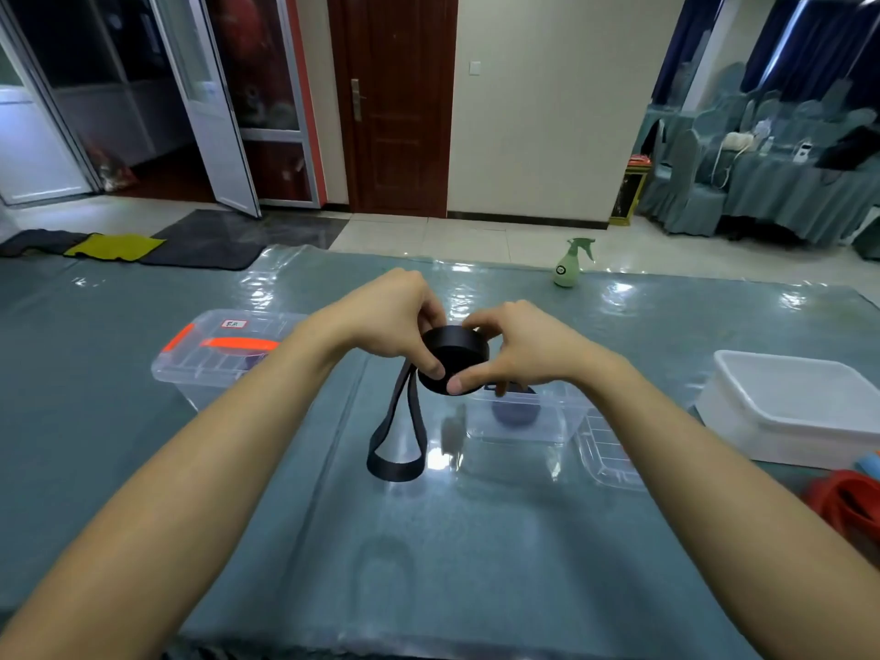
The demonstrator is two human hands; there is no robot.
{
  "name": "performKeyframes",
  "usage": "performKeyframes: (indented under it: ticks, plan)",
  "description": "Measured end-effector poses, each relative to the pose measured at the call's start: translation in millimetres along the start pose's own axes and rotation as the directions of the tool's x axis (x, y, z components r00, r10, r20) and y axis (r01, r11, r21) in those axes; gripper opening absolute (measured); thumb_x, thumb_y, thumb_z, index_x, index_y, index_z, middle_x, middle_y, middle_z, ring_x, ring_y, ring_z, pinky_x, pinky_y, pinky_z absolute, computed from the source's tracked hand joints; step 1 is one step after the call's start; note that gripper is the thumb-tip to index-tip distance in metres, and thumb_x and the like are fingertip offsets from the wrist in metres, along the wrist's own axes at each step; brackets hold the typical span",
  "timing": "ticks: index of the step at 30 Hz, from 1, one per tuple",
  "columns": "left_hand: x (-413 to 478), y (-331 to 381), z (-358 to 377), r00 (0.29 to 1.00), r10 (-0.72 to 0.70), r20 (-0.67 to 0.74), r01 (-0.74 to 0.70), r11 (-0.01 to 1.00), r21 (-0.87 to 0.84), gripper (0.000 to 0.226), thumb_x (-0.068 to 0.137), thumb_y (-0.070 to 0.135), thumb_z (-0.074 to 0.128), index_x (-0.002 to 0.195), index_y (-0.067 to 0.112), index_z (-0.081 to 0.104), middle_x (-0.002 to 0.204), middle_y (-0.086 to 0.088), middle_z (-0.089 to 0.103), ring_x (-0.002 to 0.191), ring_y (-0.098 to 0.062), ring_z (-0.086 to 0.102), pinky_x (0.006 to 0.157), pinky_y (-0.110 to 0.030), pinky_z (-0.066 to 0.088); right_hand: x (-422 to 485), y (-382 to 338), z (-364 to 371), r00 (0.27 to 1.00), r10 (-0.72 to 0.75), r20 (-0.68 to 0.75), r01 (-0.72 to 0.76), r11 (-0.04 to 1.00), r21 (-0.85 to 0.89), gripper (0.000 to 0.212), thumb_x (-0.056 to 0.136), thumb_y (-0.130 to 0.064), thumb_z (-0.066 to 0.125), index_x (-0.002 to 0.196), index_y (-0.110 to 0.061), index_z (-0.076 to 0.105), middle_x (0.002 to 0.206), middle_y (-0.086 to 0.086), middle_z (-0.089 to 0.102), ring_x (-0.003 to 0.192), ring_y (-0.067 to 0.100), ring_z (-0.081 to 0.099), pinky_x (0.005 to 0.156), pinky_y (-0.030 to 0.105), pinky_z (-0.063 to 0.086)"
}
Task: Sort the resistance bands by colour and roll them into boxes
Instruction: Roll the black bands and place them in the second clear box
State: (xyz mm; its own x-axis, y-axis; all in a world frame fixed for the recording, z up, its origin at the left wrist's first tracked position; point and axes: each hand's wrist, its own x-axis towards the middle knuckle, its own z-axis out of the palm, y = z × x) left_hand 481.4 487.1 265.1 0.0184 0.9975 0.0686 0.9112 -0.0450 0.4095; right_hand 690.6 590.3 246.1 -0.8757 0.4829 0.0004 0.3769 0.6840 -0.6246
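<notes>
Head camera view, looking down at two bare forearms reaching over a table (428,564) covered in grey-green cloth under clear plastic. Both hands grasp a black resistance band (452,357) held in the air above the table's middle. Most of it is wound into a flat coil. The left hand (390,321) curls round the coil's left side with the thumb on its near face. The right hand (519,350) pinches the right side. An unrolled loop (395,450) hangs down from the coil to the table.

Just below the right hand stands an open clear box (524,433) with a dark roll (516,414) inside, and its lid (605,454) lies beside it. To the left sits a closed clear box with an orange handle (209,369). At right are a white tub (743,412) and red bands (843,504).
</notes>
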Motion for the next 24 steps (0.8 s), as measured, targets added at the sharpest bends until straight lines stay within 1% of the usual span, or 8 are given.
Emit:
performKeyframes:
  ticks: [4,9,13,16,18,21,22,24]
  plan:
    - [5,4,-1,1.0,0.022,0.02,-0.022,1.0,-0.015,0.034,0.058,0.042,0.101,0.084,0.031,0.082,0.073,0.01,0.079,0.07,-0.011,0.075,0.072,-0.043,0.065,2,9,9,0.999,0.01,-0.053,-0.005,0.995,0.097,0.033,0.071,-0.041,0.1,0.089,-0.023,0.08,0.068,-0.001,0.079,0.058,0.02,0.078,0.047,0.024,0.056]
    - [-3,-17,3,1.0,0.007,0.022,0.004,0.891,-0.454,0.037,0.068,0.04,0.102,0.1,0.031,0.086,0.093,0.002,0.086,0.092,-0.015,0.083,0.094,-0.035,0.066,-5,23,0,0.997,0.05,-0.06,-0.031,0.959,0.283,0.028,0.069,-0.034,0.102,0.085,-0.02,0.084,0.073,0.01,0.08,0.064,0.029,0.08,0.055,0.031,0.063]
    - [1,-20,15,1.0,-0.008,-0.012,0.0,0.838,-0.546,0.036,0.07,0.036,0.101,0.102,0.025,0.087,0.095,-0.004,0.086,0.094,-0.021,0.084,0.096,-0.038,0.066,-5,28,-2,0.997,0.06,-0.039,-0.045,0.951,0.305,0.034,0.07,-0.032,0.102,0.094,-0.015,0.084,0.078,0.013,0.081,0.067,0.033,0.081,0.066,0.045,0.068]
    - [4,-20,25,1.0,-0.015,-0.007,0.007,0.801,-0.599,0.034,0.075,0.017,0.101,0.106,0.022,0.087,0.1,-0.007,0.086,0.099,-0.024,0.084,0.093,-0.034,0.066,-6,35,-4,0.996,0.083,-0.043,-0.064,0.938,0.34,0.037,0.071,-0.032,0.103,0.098,-0.014,0.084,0.078,0.012,0.081,0.066,0.032,0.08,0.06,0.038,0.066]
    - [6,-18,30,1.0,-0.01,-0.001,0.007,0.803,-0.596,0.037,0.074,0.011,0.1,0.107,0.019,0.086,0.101,-0.006,0.086,0.098,-0.023,0.084,0.091,-0.03,0.066,-6,40,-1,0.993,0.106,-0.048,-0.082,0.93,0.36,0.037,0.071,-0.032,0.103,0.099,-0.016,0.084,0.078,0.01,0.082,0.066,0.031,0.081,0.056,0.028,0.062]
    - [15,-11,30,1.0,-0.015,0.011,0.018,0.87,-0.492,0.035,0.072,0.013,0.102,0.102,0.02,0.086,0.091,0.0,0.085,0.088,-0.017,0.084,0.086,-0.032,0.068,-5,49,0,0.994,0.103,-0.03,-0.086,0.935,0.343,0.041,0.071,-0.032,0.102,0.105,-0.021,0.082,0.086,0.004,0.083,0.068,0.03,0.081,0.062,0.037,0.067]
    - [20,-8,28,1.0,-0.011,0.017,0.017,0.914,-0.406,0.033,0.07,0.017,0.102,0.098,0.024,0.086,0.085,0.004,0.085,0.083,-0.013,0.083,0.082,-0.032,0.068,-5,50,-1,0.995,0.099,-0.021,-0.089,0.955,0.283,0.048,0.068,-0.037,0.103,0.109,-0.025,0.08,0.091,-0.003,0.083,0.066,0.027,0.081,0.062,0.04,0.068]
    - [32,3,24,0.999,0.022,0.042,-0.016,0.989,-0.147,0.028,0.065,0.031,0.1,0.09,0.03,0.085,0.076,0.012,0.081,0.074,-0.007,0.079,0.073,-0.034,0.065,-1,50,-4,0.994,0.109,-0.029,-0.104,0.987,0.122,0.061,0.062,-0.053,0.102,0.115,-0.034,0.077,0.096,-0.02,0.078,0.059,0.019,0.079,0.057,0.034,0.065]
